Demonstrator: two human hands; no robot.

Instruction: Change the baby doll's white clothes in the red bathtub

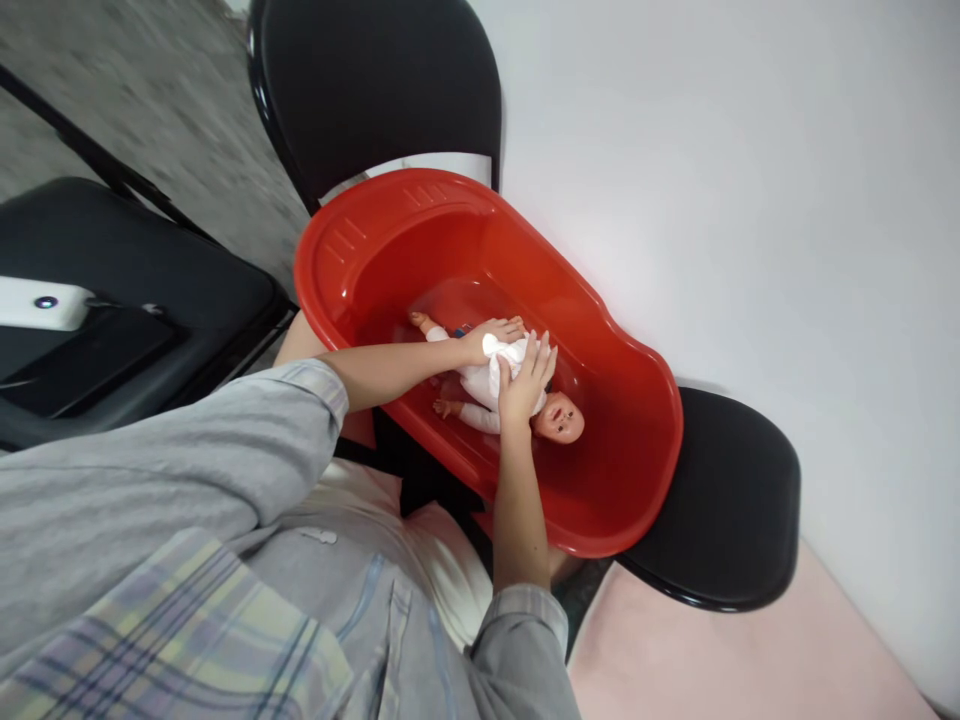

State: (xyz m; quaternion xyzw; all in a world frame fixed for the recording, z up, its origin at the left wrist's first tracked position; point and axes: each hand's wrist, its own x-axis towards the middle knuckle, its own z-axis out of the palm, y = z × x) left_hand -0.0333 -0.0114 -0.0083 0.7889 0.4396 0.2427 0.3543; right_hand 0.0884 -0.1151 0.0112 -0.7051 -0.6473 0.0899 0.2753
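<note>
Doll [559, 418] in a white suit, lying on its back on the bottom of a red tub [637, 360], head toward the tub's wider end and feet toward the narrower one. No water is visible in the tub, though I cannot be sure.

Both my hands meet over the doll's chest. My left hand [496, 335] comes across from the feet end, its fingers curled narrow around a small white cloth [504, 352] bunched on the doll's front. My right hand [527, 382] lies flat over the chest just below the chin, fingers spread wide and pointing away from me, their tips touching the cloth. It grips nothing and only presses down.

I judge the step in hand to be wiping or dabbing the doll's chest with the cloth while the flat hand steadies the body. Any further stroke calls for light pressure, with the right hand keeping the doll from sliding on the smooth plastic and staying clear of its face.

The tub rests across two black chairs, one [375, 90] at the narrow end and one [720, 510] under the wide end. A white wall [750, 150] runs behind them. My grey sleeves are rolled back from both forearms.
</note>
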